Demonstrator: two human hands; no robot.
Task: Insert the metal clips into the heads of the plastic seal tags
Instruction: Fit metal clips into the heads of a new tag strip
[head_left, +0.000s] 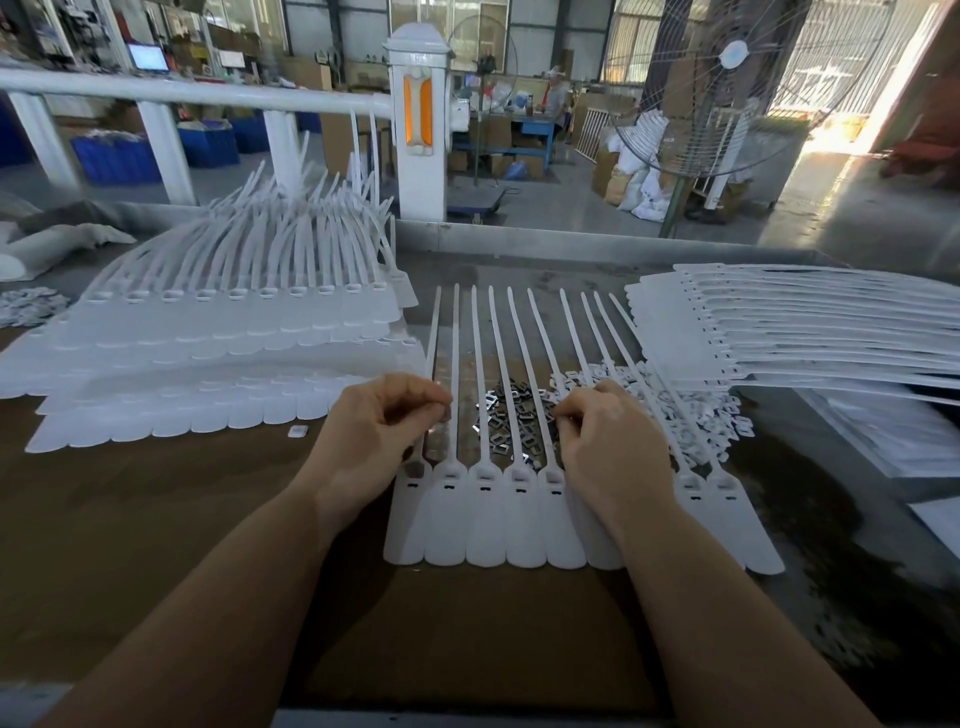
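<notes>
Single head-worn wide-angle view, looking forward and down from close above the bench (156, 519), with both forearms entering from the lower edge and the workshop floor (831, 208) receding beyond.

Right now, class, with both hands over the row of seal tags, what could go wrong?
The left hand pinches something small that is hard to see; it might slip and drop.

The metal clips lie heaped under the tag straps beside the white plastic pieces, so the right hand could pick the wrong part.

The row of seal tags lies loose; pressing may shift it.
</notes>
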